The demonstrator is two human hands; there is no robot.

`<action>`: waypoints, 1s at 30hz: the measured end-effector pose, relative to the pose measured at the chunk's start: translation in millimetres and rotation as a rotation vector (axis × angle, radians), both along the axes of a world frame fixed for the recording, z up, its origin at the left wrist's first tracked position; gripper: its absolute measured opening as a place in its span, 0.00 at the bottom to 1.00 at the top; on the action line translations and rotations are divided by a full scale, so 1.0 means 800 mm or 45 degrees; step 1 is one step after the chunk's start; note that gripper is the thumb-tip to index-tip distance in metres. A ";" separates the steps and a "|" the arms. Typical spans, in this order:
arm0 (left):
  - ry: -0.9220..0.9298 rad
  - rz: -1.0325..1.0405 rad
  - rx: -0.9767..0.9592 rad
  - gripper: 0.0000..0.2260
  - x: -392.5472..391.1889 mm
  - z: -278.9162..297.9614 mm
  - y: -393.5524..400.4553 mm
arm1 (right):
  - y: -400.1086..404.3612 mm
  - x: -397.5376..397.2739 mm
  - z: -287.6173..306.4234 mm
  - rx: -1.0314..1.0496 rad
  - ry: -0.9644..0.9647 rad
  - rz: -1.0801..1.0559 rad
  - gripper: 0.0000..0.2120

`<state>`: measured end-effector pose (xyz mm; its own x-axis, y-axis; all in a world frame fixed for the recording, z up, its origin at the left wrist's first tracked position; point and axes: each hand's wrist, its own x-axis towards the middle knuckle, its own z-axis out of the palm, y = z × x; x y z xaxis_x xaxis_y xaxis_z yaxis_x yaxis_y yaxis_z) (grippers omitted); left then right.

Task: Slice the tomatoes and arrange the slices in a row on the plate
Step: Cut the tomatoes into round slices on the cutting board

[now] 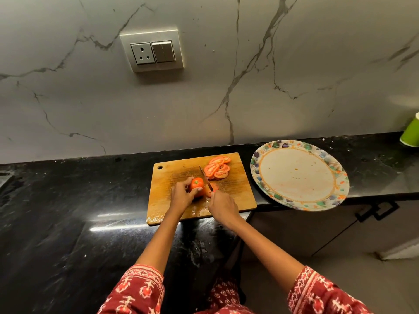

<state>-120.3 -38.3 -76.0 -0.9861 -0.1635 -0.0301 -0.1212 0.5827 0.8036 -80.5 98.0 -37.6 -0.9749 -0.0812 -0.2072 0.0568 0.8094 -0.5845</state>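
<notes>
On the wooden cutting board [238, 196] my left hand [181, 194] grips a red tomato [196, 185] with its stem end facing me. My right hand [221, 206] holds a knife [205, 179] by its handle, the blade standing against the tomato's right side. A freshly cut slice [207, 191] lies just right of the blade. Several tomato slices [218, 167] sit piled at the board's far right corner. The round plate [297, 175] with a coloured rim lies to the right of the board and holds no slices.
The black stone counter [68, 211] runs left and right; its front edge steps back under the plate, which overhangs it. A green cup [411, 132] stands at the far right by the marble wall. A cabinet handle [377, 210] shows below the plate.
</notes>
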 end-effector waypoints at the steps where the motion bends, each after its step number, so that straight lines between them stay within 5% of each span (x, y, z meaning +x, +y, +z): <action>1: 0.008 -0.003 -0.013 0.25 0.001 -0.001 0.000 | -0.004 -0.001 0.003 0.005 -0.014 0.006 0.14; 30: 0.018 0.011 -0.011 0.23 -0.003 0.005 0.001 | -0.026 -0.032 0.013 0.049 -0.212 0.027 0.14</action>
